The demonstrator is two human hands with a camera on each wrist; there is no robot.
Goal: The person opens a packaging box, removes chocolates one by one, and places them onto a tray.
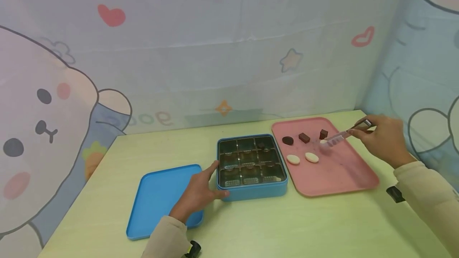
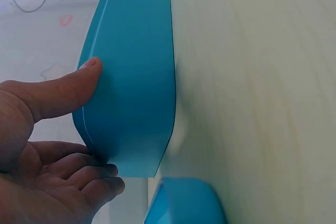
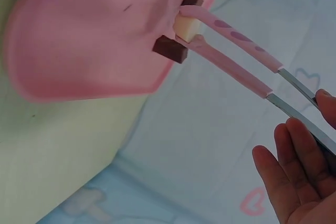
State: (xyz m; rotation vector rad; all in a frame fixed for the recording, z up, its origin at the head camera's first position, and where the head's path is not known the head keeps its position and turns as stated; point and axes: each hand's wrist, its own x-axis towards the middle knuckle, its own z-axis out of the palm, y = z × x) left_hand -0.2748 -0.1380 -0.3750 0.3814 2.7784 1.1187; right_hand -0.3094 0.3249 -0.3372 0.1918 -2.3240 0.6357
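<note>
My left hand [image 1: 199, 192] rests on the near-left corner of a blue box [image 1: 258, 194], thumb along its front wall and the other fingers by its left side. Inside is a clear insert with square compartments; a dark piece [image 1: 261, 145] sits in the back right one. My right hand [image 1: 385, 140] holds tongs [image 3: 236, 72] with pink tips over the pink tray [image 1: 340, 180]. Between the tips is a white chocolate [image 3: 186, 27]. Two dark brown chocolate blocks [image 3: 170, 49] lie close beside it.
On the tray are also a round dark chocolate [image 1: 288, 141] and two white oval chocolates [image 1: 293, 159]. A blue lid [image 1: 161, 194] lies to the left of the box, partly behind my left forearm. A printed cloth [image 1: 215, 71] hangs behind the table.
</note>
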